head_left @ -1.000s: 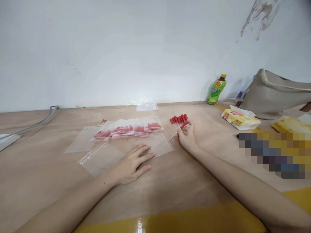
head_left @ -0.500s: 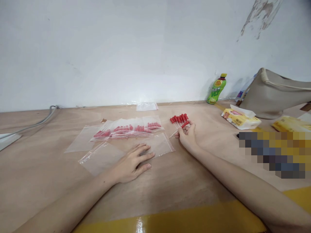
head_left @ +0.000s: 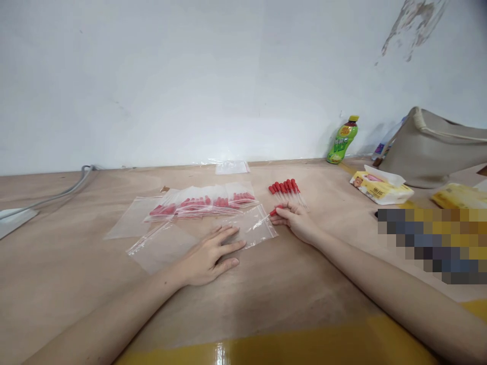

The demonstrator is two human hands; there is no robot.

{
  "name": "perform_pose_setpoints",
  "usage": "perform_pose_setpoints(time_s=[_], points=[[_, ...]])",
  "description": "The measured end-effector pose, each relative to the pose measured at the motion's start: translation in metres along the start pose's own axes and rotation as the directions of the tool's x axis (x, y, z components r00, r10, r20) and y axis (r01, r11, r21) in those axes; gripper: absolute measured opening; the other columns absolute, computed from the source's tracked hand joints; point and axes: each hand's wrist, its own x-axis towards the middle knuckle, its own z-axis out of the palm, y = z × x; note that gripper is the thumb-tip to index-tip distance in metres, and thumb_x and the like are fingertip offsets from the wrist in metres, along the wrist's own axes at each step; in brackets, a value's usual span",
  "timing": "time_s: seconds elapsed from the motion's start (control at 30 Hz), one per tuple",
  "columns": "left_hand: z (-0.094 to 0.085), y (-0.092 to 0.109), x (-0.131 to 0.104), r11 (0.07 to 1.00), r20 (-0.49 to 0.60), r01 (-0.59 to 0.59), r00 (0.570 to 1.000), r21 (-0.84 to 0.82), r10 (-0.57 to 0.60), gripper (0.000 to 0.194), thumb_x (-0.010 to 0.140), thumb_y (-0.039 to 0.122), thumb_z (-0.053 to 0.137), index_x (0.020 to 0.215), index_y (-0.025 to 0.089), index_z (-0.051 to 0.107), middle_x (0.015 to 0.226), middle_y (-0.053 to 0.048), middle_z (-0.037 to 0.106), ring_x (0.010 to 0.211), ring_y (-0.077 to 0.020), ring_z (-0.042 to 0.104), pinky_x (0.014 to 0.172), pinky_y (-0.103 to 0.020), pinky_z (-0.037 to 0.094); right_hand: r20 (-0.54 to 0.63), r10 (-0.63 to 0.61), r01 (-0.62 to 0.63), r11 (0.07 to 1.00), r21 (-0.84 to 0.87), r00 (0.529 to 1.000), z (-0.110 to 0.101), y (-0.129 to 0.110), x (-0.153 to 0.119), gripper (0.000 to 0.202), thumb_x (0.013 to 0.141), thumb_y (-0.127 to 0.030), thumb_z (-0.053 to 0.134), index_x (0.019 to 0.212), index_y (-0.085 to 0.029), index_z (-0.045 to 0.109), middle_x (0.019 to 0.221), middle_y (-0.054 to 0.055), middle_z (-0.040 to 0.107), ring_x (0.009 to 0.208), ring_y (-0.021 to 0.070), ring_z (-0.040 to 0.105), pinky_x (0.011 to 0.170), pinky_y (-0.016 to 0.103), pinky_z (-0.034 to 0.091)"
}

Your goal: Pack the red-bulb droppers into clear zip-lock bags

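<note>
My right hand [head_left: 299, 222] pinches a dropper [head_left: 274, 211] by its red rubber bulb. Its clear tube points left, over or inside the mouth of a clear zip bag [head_left: 264, 234]; which one I cannot tell. My left hand [head_left: 213, 256] lies flat with fingers spread on the left part of that bag. Beyond my right hand, several more droppers [head_left: 284, 187] lie side by side, red bulbs away from me. Behind my left hand, overlapping zip bags [head_left: 198, 204] hold red-bulbed pieces. Another flat zip bag [head_left: 162, 246] is partly under my left wrist.
A green drink bottle [head_left: 343, 139] stands by the wall, with a tissue pack [head_left: 382, 186] and a grey bag [head_left: 422, 152] to its right. One small clear bag [head_left: 231, 167] lies at the wall. A grey cable [head_left: 72, 188] runs along the left side.
My right hand has brought the dropper left and nearer, from beside the row to the zip bag's opening. My left hand stays on the bag. The view has shifted slightly.
</note>
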Motion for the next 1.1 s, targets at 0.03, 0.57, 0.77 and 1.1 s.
perform_pose_setpoints(time_s=[0.03,0.57,0.77,1.1], points=[[-0.002,-0.001,0.001,1.000,0.011,-0.017,1.000,0.007,0.017,0.042,0.092,0.038,0.041,0.133,0.029,0.039,0.144,-0.007,0.026,0.132,-0.0267,0.024,0.105,-0.049,0.026,0.072,0.023,-0.020,0.999,-0.045,0.997,-0.004,-0.002,-0.002,0.028,0.064,-0.030,0.068,0.079,-0.017,0.049,0.073,0.000,0.062,0.064,0.0098,0.061,0.066,0.025,0.050],[-0.006,-0.004,0.003,0.992,0.074,-0.119,0.990,0.030,0.116,0.041,0.093,0.032,0.039,0.134,0.032,0.035,0.147,-0.004,0.018,0.133,-0.0258,0.023,0.106,-0.048,0.023,0.544,-0.081,0.371,0.812,-0.450,0.835,-0.004,-0.014,-0.011,0.025,0.070,-0.041,0.065,0.079,-0.017,0.068,0.082,0.002,0.055,0.064,0.0084,0.048,0.059,0.022,0.039],[-0.009,-0.001,0.002,0.996,0.065,-0.088,0.994,-0.031,0.090,0.046,0.093,0.034,0.039,0.138,0.032,0.027,0.146,-0.004,0.023,0.131,-0.0246,0.027,0.105,-0.046,0.027,0.561,0.003,0.334,0.802,-0.496,0.828,0.005,-0.016,-0.017,0.028,0.070,-0.041,0.064,0.080,-0.015,0.069,0.064,-0.001,0.052,0.061,0.0090,0.046,0.056,0.021,0.038],[-0.002,-0.008,0.003,0.971,-0.128,0.022,0.990,-0.237,-0.054,0.035,0.090,0.027,0.044,0.125,0.021,0.042,0.130,-0.008,0.045,0.118,-0.0213,0.044,0.098,-0.037,0.039,0.676,-0.042,0.437,0.793,-0.425,0.735,-0.002,-0.019,-0.016,0.022,0.078,-0.034,0.058,0.085,-0.018,0.070,0.092,0.005,0.058,0.088,0.0140,0.053,0.079,0.027,0.042]])
